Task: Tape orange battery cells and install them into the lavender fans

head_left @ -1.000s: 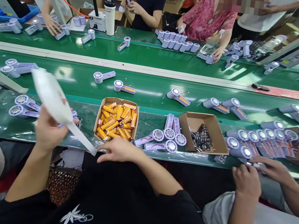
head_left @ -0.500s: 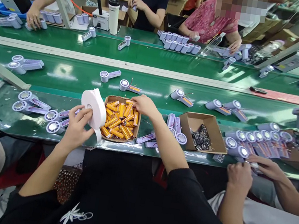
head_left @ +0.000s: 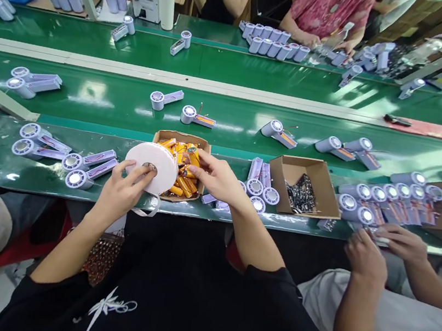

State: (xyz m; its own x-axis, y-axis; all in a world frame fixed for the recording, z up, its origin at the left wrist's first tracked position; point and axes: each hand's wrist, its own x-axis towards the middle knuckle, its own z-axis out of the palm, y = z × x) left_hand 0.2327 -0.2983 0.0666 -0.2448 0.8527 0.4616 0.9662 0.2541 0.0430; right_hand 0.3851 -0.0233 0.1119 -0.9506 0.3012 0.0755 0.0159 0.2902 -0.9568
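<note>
My left hand (head_left: 122, 190) is closed around a roll of white tape (head_left: 163, 163), fingers at its core. A loose strip of tape (head_left: 151, 211) curls below the roll. My right hand (head_left: 219, 179) pinches an orange battery (head_left: 193, 157) between thumb and fingers, just over the cardboard box (head_left: 183, 137). More orange batteries (head_left: 185, 185) fill that box, partly hidden by the roll. Light-purple handheld fan bodies (head_left: 79, 178) lie left of my left hand. Other fan bodies (head_left: 254, 186) sit right of my right hand, partly covered by it.
A cardboard box (head_left: 329, 187) of small black parts stands to the right. Beyond it, a co-worker's hands (head_left: 370, 248) work beside a row of fan bodies (head_left: 390, 192). Fan parts lie along the green conveyor (head_left: 122, 101). People work across the line.
The tape roll moved right, beside the battery box, and turned its flat face up. My right hand swung up to the box, then drew back slightly with a battery. The view shifted.
</note>
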